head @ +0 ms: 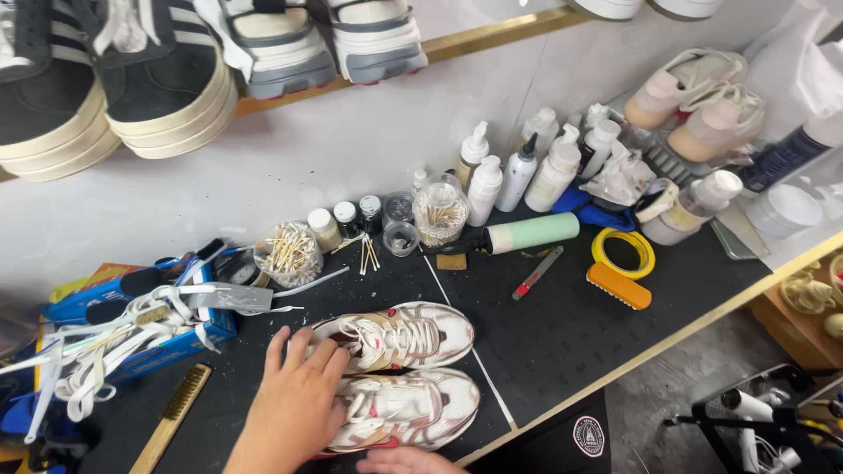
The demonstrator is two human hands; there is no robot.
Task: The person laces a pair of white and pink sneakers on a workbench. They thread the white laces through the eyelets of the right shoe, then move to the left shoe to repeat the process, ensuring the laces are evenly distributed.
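On the dark counter (pixel 562 333), a pair of white sneakers with pink trim lies side by side near the front edge, the far sneaker (pixel 399 335) just beyond the near sneaker (pixel 408 409). The left hand (pixel 294 404) rests flat with its grip wide, fingers spread over both heels, holding nothing, while the right hand (pixel 408 460) barely shows at the near sneaker's edge and I cannot tell its grip. White pump bottles (pixel 518 171) cluster at the wall beside a pale green cylinder (pixel 531 233), a yellow tape ring (pixel 623 252) and an orange brush (pixel 618 286).

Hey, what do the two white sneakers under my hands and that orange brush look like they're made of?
Sneakers: likely mesh with synthetic overlays, matte, scuffed; woven texture and stitched panels show. Orange brush: probably plastic body, smooth and evenly coloured; bristles hidden.
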